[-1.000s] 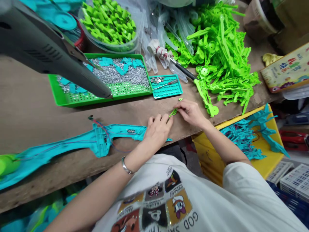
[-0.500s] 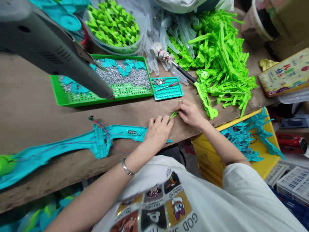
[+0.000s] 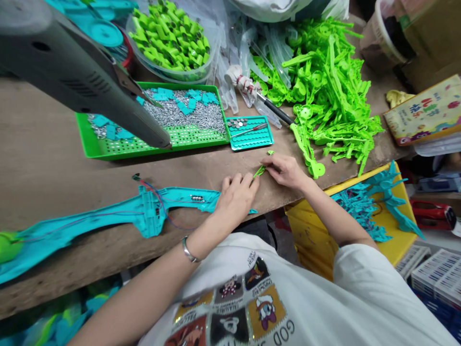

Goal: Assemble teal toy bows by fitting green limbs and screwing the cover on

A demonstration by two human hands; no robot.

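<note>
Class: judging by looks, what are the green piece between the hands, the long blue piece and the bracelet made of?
Green piece: probably plastic, from its bright, even colour; too small to judge its finish.
Blue piece: likely moulded plastic, satin-looking, with uniform colour and shaped-in ridges.
Bracelet: apparently polished metal, silvery with bright highlights.

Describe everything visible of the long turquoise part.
The curved turquoise part looks like moulded plastic, blocky midway. Red and blue wires run along it; a metallic piece sits towards its right end, a green piece at its left. It lies by the table's edge, partly hidden by the left hand; contact unclear.
</note>
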